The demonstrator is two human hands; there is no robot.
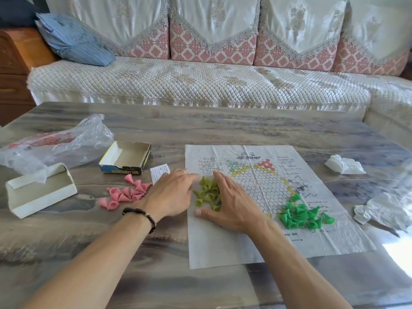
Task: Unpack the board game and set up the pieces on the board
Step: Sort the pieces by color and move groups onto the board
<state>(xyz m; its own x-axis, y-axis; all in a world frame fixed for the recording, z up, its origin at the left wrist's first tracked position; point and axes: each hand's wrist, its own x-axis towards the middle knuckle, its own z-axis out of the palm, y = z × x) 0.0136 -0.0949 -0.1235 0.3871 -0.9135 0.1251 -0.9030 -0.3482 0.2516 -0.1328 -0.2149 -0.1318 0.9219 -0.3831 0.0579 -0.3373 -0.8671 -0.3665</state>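
A paper game board [263,237] printed with a star of circles lies flat on the table. A heap of olive-green cone pieces [208,194] sits on its left part, between my hands. My left hand [172,195] lies flat just left of the heap, fingers straight and touching it. My right hand [231,201] lies flat on the board at the heap's right side, thumb stretched under the heap. Bright green cone pieces [303,216] are heaped on the board's right part. Pink cone pieces [126,192] lie on the table, left of my left hand.
An open game box tray [126,160] and its white lid [40,192] lie at the left, with a clear plastic bag [58,146] behind. A small leaflet [159,172] lies near my left hand. Crumpled wrappers [344,165] [383,210] sit at the right. A sofa [200,81] stands behind the table.
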